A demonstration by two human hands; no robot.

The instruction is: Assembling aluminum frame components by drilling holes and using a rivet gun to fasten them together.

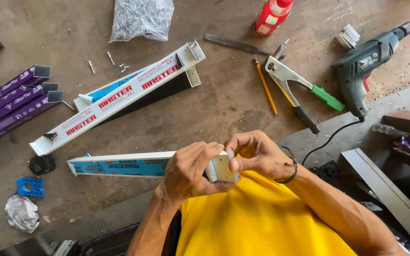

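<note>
Head view looks down on a worn brown workbench point(224, 102) and a person in a yellow shirt point(257, 218). The left hand point(188, 170) wraps over the near end of a long white bar with a blue label point(119, 166), fingers curled together and clamped around it, so the bar stays steady while its far end rests on the bench. The right hand point(255, 154) meets it from the other side, thumb and fingertips pinched on a small metal bracket point(223, 168) seated at that same end; the thumb presses its flat face, which seems to hold the bracket square against the bar. Both hands work close to the chest, where the fit is easy to see.

Further back lies a second, longer white bar with red lettering point(119, 97), already carrying a corner bracket at its far end. Purple bars point(13, 97) lie at the left edge. Within reach on the right are a hand riveter with a green grip point(300, 87), a pencil point(265, 87), a flat file point(236, 44) and a green power drill point(366, 61), its cord trailing off the bench. A clear bag of rivets point(141, 19) sits at the top, with a few loose ones beside it, and a red bottle point(272, 16).
</note>
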